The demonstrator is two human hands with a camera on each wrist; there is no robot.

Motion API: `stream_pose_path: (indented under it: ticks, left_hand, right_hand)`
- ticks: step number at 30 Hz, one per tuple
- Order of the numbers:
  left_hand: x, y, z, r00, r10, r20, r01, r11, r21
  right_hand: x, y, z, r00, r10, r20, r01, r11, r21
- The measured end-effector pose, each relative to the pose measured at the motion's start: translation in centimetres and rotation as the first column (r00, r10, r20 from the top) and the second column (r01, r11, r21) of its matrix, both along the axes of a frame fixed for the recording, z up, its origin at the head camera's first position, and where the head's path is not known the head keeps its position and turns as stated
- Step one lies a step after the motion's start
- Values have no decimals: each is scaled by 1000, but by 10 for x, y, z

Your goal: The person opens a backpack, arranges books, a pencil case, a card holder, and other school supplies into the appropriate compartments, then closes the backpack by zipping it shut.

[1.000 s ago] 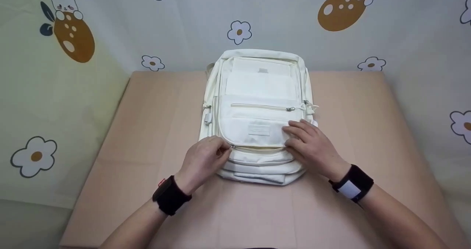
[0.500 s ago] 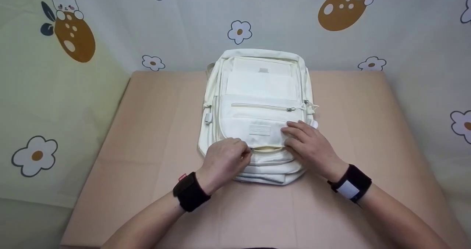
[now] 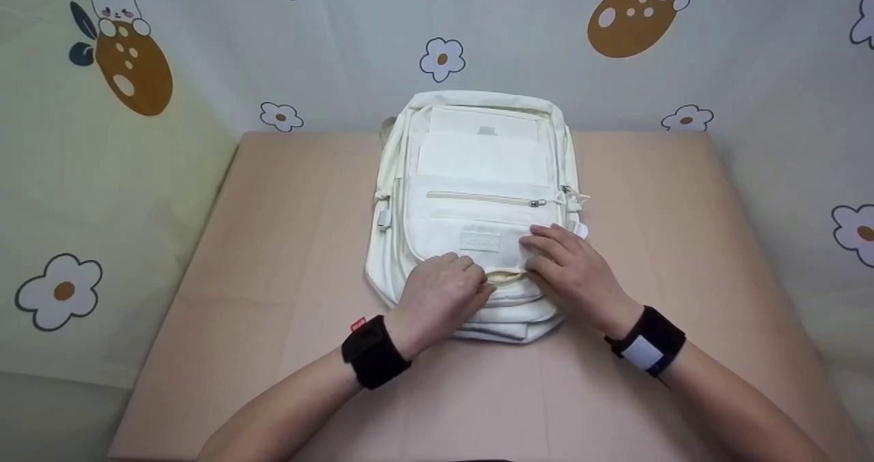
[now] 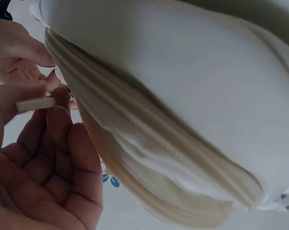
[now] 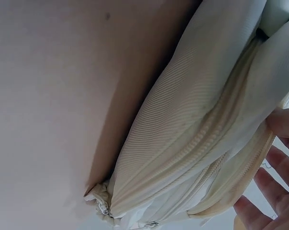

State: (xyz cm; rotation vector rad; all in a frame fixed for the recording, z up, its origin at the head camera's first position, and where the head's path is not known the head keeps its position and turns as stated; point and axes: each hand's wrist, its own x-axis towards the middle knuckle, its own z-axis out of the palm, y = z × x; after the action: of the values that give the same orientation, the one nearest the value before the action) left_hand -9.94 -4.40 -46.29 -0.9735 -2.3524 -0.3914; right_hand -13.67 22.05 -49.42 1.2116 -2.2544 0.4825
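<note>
A cream-white backpack (image 3: 481, 155) lies front side up, its bottom towards the person. Along the lower edge of its front pocket runs a zipper (image 3: 505, 276), and a gap shows there between the two hands. My left hand (image 3: 442, 291) is at this edge; in the left wrist view its thumb and forefinger pinch a cream zipper pull (image 4: 36, 104). My right hand (image 3: 577, 274) holds the pocket's lower right corner, fingers on the front panel and thumb at the edge. In the right wrist view the fingers (image 5: 273, 191) lie along the pocket's tan-edged fabric.
The backpack rests on a table with a pinkish-beige cover (image 3: 273, 243). Behind and beside it hangs a pale curtain (image 3: 341, 32) printed with flowers and rabbits. A second zipper (image 3: 485, 199) crosses the front panel. Both wrists wear black bands (image 3: 375, 351).
My left hand has slid right along the pocket edge with the zipper pull, and the gap has grown shorter. The right hand has stayed nearly still.
</note>
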Motion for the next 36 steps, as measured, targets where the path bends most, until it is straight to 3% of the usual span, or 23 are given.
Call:
stream_pose_path:
  ticks: [4,8,11,15,20,25,31,36]
  left_hand:
    - [-1,-14,6,998,-55,-19,55,998,20]
    - [-9,-35,10,992,-115,-48,113,993,-32]
    - [-17,-50,7,986,-161,-45,158,985,-63]
    - [-25,-64,-2,981,-195,-2,195,981,-19]
    - [-27,-68,-10,982,-186,37,186,983,9]
    - [-25,-65,-10,984,-156,80,157,988,-1]
    - [-24,-63,-10,985,-149,82,149,989,9]
    - [-24,-62,-8,984,-147,96,147,989,6]
  right_hand:
    - [0,0,0,1000,-4,4,4,1000,3]
    - [1,0,-1,1000,-2,17,2,1000,-3]
    - [1,1,-1,1000,-3,21,3,1000,-6]
    - [2,0,0,1000,-4,15,4,1000,-11]
    - [2,-2,1,1000,-2,8,2,1000,-18]
    - [4,-9,7,1000,-24,-10,24,1000,-12]
    - [14,-39,18,997,-48,-68,45,998,-32]
    - [21,-63,18,989,-121,-79,125,992,37]
